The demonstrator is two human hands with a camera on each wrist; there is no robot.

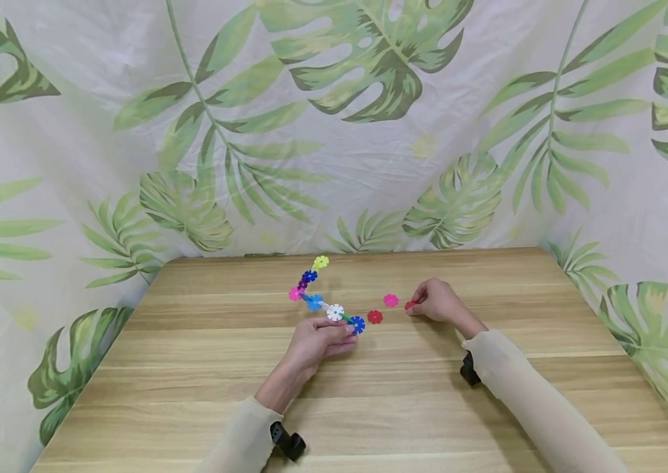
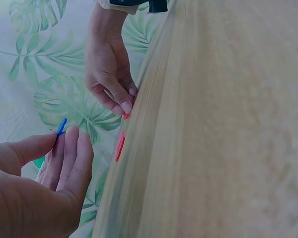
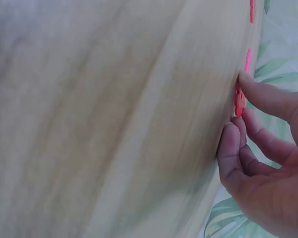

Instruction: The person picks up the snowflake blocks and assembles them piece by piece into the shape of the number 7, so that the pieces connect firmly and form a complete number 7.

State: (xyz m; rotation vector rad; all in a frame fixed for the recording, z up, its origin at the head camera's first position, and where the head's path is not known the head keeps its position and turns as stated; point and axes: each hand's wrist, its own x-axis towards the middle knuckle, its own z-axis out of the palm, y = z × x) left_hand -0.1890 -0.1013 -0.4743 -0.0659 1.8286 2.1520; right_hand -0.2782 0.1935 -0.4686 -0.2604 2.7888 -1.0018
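My left hand pinches the blue disc at the near end of a chain of notched plastic discs. Beyond it the chain runs through a white disc, a light blue disc, a pink disc, and purple and dark blue ones up to a yellow disc. In the left wrist view the blue disc shows edge-on between thumb and fingers. My right hand holds a red disc between thumb and fingers at the tabletop; the right wrist view shows this red disc too.
Between the hands, a loose red disc and a loose pink disc lie on the wooden table. Behind the table's far edge hangs a leaf-patterned cloth. Each wrist wears a black camera mount.
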